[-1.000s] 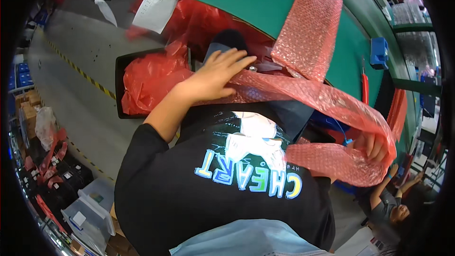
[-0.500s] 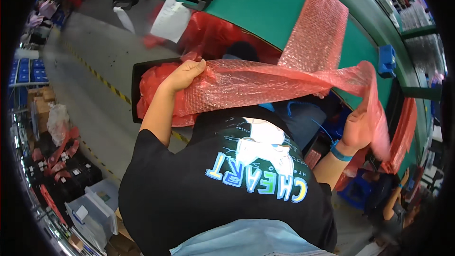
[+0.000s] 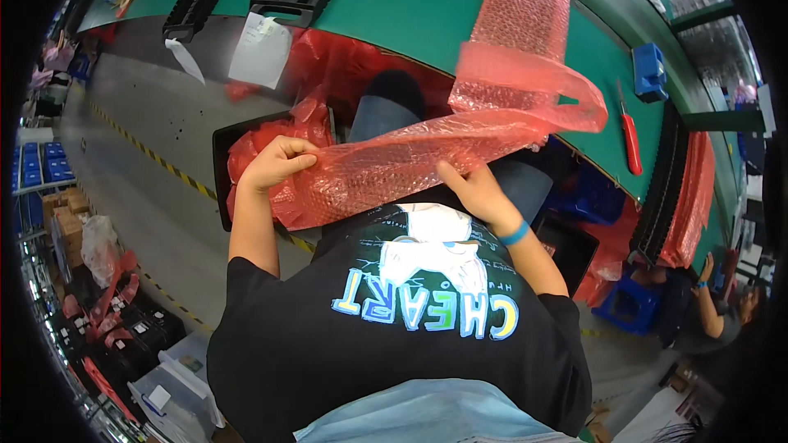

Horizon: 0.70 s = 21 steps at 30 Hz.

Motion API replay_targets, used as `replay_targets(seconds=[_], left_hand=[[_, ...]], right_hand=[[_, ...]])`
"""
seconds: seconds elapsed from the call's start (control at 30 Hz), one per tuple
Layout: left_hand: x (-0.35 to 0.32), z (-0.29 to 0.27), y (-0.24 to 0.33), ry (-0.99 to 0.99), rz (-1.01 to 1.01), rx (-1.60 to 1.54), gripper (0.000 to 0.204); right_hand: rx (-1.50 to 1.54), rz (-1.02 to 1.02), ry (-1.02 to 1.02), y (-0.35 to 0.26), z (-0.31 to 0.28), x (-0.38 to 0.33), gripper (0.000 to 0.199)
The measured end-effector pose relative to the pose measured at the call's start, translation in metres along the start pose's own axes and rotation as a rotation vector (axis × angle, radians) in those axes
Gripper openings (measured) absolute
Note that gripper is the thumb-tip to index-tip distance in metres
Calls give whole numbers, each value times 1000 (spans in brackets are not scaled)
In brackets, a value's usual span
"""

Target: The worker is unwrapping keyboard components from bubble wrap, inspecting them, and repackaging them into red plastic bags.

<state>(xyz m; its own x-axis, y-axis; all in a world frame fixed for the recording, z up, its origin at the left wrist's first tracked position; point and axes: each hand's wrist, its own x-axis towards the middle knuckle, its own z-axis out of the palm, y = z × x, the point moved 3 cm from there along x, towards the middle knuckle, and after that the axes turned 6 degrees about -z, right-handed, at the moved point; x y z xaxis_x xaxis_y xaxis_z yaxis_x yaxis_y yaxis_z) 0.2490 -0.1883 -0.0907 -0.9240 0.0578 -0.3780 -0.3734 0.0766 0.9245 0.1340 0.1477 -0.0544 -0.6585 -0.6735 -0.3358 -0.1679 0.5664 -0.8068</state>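
Centrally, a pink bubble-wrap sheet (image 3: 410, 168) spans the lap, stretched between both hands just below the edge of the green workbench (image 3: 427, 8). Left hand (image 3: 277, 162): fingers curled over the sheet's left end, pinching it. Right hand (image 3: 474, 189): fingers closed on the lower edge near the middle; blue wristband (image 3: 515, 234) on that wrist. The sheet's far right portion loops up onto the bench, where another bubble-wrap piece (image 3: 521, 4) lies flat.

Judgement: very light, soft, floppy, slightly slick; it sags and folds unless held at two spread points along an edge.

Surroundings: white paper labels (image 3: 259, 49) hang from the bench front. Black tray (image 3: 226, 172) with more red wrap beside the left knee. Red-handled tool (image 3: 630, 141) and blue block (image 3: 648, 70) on the bench at right. Blue bins (image 3: 37, 168) far left.
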Motion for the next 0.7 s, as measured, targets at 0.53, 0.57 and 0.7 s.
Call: replay_targets(seconds=[0.53,0.57,0.7], left_hand=[[-42,-32,-61,73,-334,-70,22],[-41,-30,-50,149,-311,88,28],[-26,-16,3,455,-207,727,55]], right_hand=[[1493,-378,314,-25,-44,22,33],[1405,-312,328,-25,-43,24,34],[1085,-272,337,-34,-25,39,37]])
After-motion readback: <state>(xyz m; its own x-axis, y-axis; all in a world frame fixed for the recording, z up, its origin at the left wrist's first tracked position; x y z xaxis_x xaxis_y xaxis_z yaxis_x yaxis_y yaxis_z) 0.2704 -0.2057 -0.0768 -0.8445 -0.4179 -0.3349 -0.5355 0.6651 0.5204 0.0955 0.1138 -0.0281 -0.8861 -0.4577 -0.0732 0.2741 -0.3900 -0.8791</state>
